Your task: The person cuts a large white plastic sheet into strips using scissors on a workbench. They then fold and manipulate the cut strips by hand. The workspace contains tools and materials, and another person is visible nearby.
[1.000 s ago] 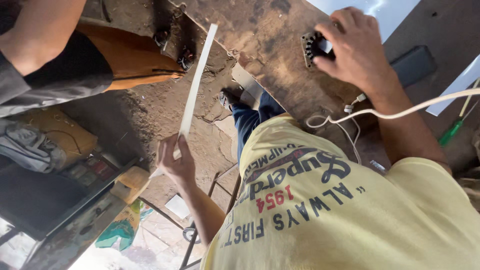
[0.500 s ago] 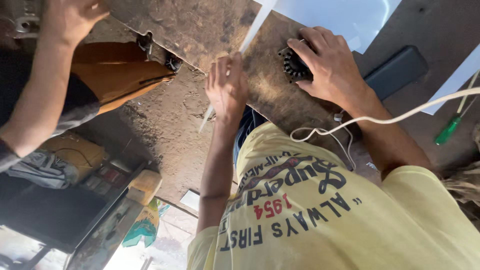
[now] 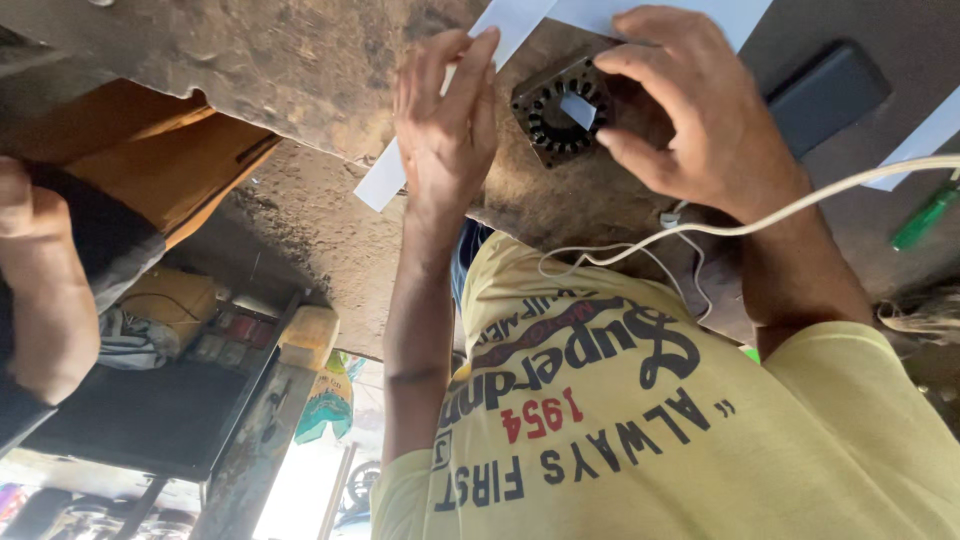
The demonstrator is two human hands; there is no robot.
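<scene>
My right hand (image 3: 700, 115) grips a small dark square metal stator core (image 3: 560, 108) with a slotted round bore, tilted up above the worn brown workbench (image 3: 300, 70). A bit of white shows through the bore. My left hand (image 3: 445, 110) pinches a long white paper strip (image 3: 385, 180) just left of the core. The strip runs from below the bench edge up past my fingers toward the top of the view. The two hands are close together but apart.
A white cable (image 3: 800, 208) crosses my right wrist. A green-handled screwdriver (image 3: 925, 215) and a dark flat case (image 3: 825, 95) lie at the right, with white sheets (image 3: 700, 15) at the top. Another person's arm (image 3: 40, 290) and orange garment (image 3: 190, 160) are at the left.
My left hand raised the white strip from down near the floor to the bench beside the core. My right hand lifted and tilted the core so its bore faces me.
</scene>
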